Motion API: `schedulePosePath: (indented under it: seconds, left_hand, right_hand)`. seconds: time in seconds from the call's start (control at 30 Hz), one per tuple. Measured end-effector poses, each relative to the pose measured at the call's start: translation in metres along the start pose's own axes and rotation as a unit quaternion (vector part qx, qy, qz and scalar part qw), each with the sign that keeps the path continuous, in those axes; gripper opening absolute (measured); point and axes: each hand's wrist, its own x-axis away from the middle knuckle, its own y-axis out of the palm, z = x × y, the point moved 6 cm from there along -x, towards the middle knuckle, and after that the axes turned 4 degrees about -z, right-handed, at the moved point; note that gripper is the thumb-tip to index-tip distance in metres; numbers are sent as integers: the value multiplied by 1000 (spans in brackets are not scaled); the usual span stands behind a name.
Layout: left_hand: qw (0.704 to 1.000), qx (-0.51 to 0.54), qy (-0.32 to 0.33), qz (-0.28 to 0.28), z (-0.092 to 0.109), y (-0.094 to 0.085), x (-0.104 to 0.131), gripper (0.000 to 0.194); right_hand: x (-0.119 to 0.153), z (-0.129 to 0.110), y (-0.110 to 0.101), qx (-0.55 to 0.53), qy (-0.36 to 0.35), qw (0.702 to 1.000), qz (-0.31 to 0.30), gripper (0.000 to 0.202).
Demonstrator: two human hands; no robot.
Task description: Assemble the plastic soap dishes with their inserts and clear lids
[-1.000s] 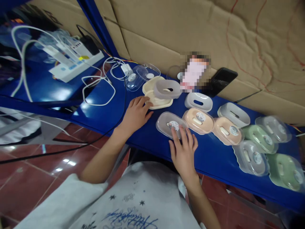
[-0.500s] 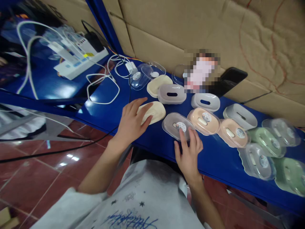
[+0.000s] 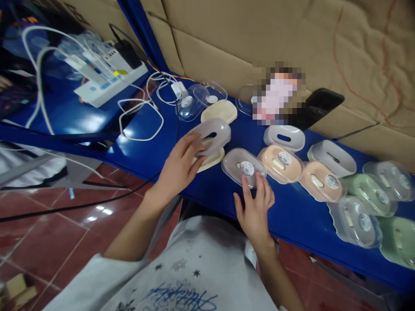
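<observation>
Two hands work: left hand (image 3: 177,166) grips a grey tray (image 3: 212,137), tilted, long side pointing up-right; right hand (image 3: 256,207) lies open, touching a clear box (image 3: 241,166).

Your grey insert (image 3: 214,136), a translucent oval piece with a slot in its top, tilts above the cream tray (image 3: 212,159), which lies flat on the blue shelf. Just right of the tray, your lidded box (image 3: 243,166) lies flat, stickered on its clear lid.
</observation>
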Motion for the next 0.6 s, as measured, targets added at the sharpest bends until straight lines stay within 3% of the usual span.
schedulePosePath:
  seconds: [0.13, 0.27, 0.37, 0.47, 0.6]
  left_hand:
    - [1000, -9, -11, -10, -4, 9, 35, 28]
    - [999, -19, -21, 17, -11, 2, 52, 31]
    - [1000, 11, -3, -6, -6, -6, 66, 29]
    - [997, 50, 30, -40, 5, -8, 84, 28]
    - [996, 75, 31, -48, 14, -3, 96, 36]
  right_hand:
    - [-21, -3, 1, 6, -5, 1000, -9, 71]
    - [-35, -11, -1, -9, -24, 1000, -4, 73]
    - [-37, -24, -5, -36, -107, 994, 0, 73]
    - [-33, -39, -2, -51, -218, 973, -49, 62]
    - [-27, -42, 6, -54, -265, 957, -103, 45]
